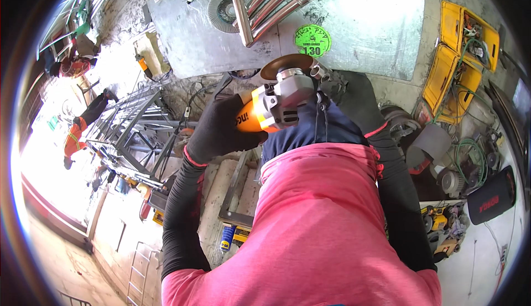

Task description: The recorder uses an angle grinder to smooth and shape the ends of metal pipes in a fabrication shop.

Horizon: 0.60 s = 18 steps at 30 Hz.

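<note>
My left hand (pixel 221 126), in a dark glove, is wrapped round the orange body of an angle grinder (pixel 285 96). Its brown disc (pixel 285 66) faces the table, near the front edge. Beside the grinder head, my gloved right hand (pixel 357 101) is closed on a short piece of shiny metal tube (pixel 317 72), whose open ends point toward the disc. Whether disc and tube touch I cannot tell. Further back, a bundle of bent polished tubes (pixel 282 4) lies on the metal-topped table (pixel 381 46), next to a round green sticker (pixel 312 41).
A flap disc (pixel 224 10) rests left of the tubes. Open yellow toolboxes (pixel 445 84) stand at the right, above cables and machines. At the left are a grey metal frame (pixel 138 123) and a person in orange and dark clothes (pixel 83 129). A blue spray can (pixel 227 238) stands below.
</note>
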Motion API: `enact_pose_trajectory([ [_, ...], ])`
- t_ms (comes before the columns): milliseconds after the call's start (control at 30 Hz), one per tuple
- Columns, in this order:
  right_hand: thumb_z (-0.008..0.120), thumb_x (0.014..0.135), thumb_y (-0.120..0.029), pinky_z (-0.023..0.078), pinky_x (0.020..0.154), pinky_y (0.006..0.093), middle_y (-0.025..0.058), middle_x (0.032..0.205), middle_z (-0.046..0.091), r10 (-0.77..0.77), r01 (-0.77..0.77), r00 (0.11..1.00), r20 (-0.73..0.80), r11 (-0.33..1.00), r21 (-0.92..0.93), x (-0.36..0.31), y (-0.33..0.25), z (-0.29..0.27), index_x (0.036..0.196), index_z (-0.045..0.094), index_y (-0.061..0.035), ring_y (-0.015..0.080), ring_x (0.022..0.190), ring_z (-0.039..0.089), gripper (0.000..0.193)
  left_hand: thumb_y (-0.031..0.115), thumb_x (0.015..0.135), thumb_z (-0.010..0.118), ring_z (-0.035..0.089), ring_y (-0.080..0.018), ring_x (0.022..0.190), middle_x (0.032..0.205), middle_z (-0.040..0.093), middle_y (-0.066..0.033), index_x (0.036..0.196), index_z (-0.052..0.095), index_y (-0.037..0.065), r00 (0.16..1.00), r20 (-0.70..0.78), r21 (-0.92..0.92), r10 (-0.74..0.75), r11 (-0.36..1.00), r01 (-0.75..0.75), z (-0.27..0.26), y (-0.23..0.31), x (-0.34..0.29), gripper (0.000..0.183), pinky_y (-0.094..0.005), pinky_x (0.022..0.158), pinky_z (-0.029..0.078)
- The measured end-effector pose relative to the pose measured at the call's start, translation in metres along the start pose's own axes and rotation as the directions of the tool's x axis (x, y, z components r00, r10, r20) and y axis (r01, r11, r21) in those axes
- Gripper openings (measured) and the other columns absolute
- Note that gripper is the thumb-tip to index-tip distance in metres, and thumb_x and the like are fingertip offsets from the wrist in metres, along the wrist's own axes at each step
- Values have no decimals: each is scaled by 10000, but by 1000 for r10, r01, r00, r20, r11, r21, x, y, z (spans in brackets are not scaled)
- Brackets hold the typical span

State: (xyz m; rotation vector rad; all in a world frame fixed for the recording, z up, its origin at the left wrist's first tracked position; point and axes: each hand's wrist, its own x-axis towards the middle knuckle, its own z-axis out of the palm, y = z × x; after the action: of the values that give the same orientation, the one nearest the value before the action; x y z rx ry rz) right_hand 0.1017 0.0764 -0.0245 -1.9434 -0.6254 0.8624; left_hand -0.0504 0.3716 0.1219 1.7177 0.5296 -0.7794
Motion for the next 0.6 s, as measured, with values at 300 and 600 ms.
enact_pose_trajectory([
  [300, 811, 957, -288, 604, 877, 509, 209, 1111, 806, 76, -74, 997, 28, 994, -75, -2, -10, -2, 1275, 789, -119, 431, 1015, 766, 361, 141, 758, 1002, 753, -148, 984, 1130, 810, -85, 1431, 686, 17, 999, 48, 142, 10, 990, -17, -16, -3, 12, 754, -359, 940, 614],
  [600, 780, 928, -230, 603, 877, 520, 200, 1109, 805, 7, -7, 1000, 1, 995, -102, -5, -3, 2, 1244, 780, -99, 445, 1008, 757, 343, 199, 774, 999, 794, -256, 903, 1057, 805, -134, 1361, 714, 27, 995, 103, 255, 9, 966, -35, -16, -11, 21, 675, -388, 864, 621],
])
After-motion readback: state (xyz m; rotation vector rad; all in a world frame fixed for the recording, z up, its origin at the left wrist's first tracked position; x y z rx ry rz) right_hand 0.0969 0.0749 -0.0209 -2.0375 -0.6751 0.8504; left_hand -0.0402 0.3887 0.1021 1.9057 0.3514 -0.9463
